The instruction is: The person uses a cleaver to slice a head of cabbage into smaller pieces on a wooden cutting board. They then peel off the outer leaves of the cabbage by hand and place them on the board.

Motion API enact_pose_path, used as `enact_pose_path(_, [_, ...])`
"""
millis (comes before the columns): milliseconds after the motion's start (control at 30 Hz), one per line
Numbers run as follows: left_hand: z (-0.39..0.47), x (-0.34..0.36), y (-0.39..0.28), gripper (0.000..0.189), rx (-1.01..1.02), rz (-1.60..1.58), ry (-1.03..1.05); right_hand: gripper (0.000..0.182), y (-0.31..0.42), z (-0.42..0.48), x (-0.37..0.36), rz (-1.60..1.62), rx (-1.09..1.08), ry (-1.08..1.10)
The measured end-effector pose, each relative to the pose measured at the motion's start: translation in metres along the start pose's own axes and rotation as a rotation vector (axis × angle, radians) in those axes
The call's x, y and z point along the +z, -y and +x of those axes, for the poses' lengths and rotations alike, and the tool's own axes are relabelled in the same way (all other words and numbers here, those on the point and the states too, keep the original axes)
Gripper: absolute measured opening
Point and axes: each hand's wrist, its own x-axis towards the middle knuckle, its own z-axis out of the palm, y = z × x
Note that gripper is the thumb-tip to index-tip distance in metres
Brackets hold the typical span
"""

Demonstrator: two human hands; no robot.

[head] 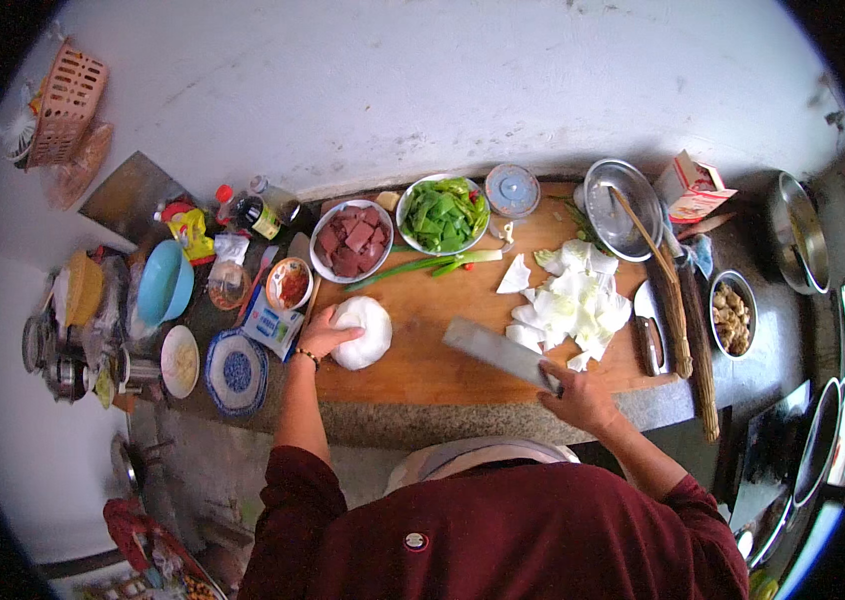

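My left hand (330, 335) rests against the side of a round, pale white vegetable (364, 334), perhaps a cabbage, with the thumb over its face. It sits at the left part of a wooden cutting board (422, 360). In my right hand (584, 397) is a cleaver (497, 351), its wide blade slightly blurred and pointing left above the board. Beyond the blade lies a loose pile of torn cabbage leaves (572, 300), with one separate piece (515, 274) to its left. Green onions (430, 264) stretch along the board's far side.
Behind the board stand a bowl of dark red pieces (353, 238), a bowl of cut green peppers (443, 214) and a metal basin (621, 210). A second knife (649, 330) lies at the right, by wooden sticks (698, 352). A blue-patterned plate (236, 373) is at the left.
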Motion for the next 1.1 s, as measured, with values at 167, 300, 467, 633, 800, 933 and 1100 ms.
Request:
enact_pose_path(167, [0.021,-0.005,-0.010,0.098,-0.116,0.028,0.139,0.065,0.017,0.014,0.056,-0.226,-0.123,-0.048])
enact_pose_path(300, [0.014,0.012,0.023,0.092,0.108,-0.027,0.049,0.071,0.025,0.034,0.102,-0.181,-0.160,-0.206])
enact_pose_path(467, [-0.049,0.018,-0.030,0.077,0.334,-0.016,-0.070,0.036,0.067,0.048,0.107,-0.547,-0.054,-0.526])
enact_pose_path(633, [-0.083,0.044,-0.052,0.071,0.722,0.213,-0.211,0.044,0.153,0.070,0.084,0.742,0.135,-0.080])
enact_pose_path(800, [-0.084,0.055,-0.056,0.060,1.117,0.470,-0.286,0.075,0.181,0.087,0.095,1.078,0.416,-0.002])
enact_pose_path(933, [-0.087,0.066,-0.037,0.052,1.223,0.576,-0.345,0.064,0.165,0.089,0.123,1.225,0.467,0.112])
enact_pose_path(1100, [-0.099,0.062,-0.032,0.057,1.103,0.481,-0.228,0.044,0.145,0.085,0.148,1.405,0.401,0.201])
